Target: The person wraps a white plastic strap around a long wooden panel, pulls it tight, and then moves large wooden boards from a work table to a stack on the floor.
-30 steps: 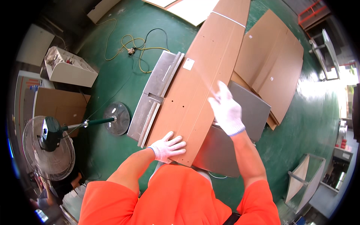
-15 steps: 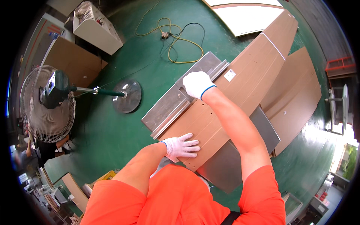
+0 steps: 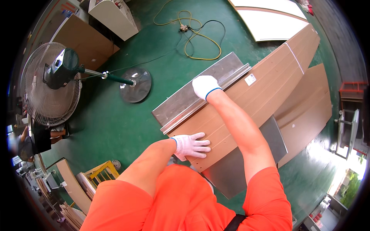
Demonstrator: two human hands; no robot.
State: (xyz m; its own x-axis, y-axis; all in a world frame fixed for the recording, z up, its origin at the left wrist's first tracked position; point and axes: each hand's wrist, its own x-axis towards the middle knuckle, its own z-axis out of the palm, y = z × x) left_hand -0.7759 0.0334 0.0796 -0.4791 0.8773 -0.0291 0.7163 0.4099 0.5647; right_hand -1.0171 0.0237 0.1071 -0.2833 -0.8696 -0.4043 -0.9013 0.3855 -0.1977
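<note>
Brown board [image 3: 252, 100]: ran from the lower middle of the frame toward the upper right, a white strap [image 3: 295, 57] across its far part.
Metal plate [image 3: 175, 106]: lay along the board's upper-left edge, mid-frame, its raised ridge next to the wood.
Left hand [image 3: 192, 146]: gloved, rested flat on the board's near end, fingers spread and straight, nothing gripped.
Right hand [image 3: 205, 87]: gloved, above the ridged side of the plate, back of the glove up (fingers hidden, so whether they were curled round anything could not be told).
Doing it well: in my judgement, steady palm pressure suited the near end, with the right wrist kept in line with the ridge and the left fingers clear of its path.
White box [image 3: 111, 19]: upper left, cut by the frame's top edge; inside, only scraps showed, too small to identify.
Orange-framed unit [image 3: 354, 91]: right edge; any load inside was unclear.
</note>
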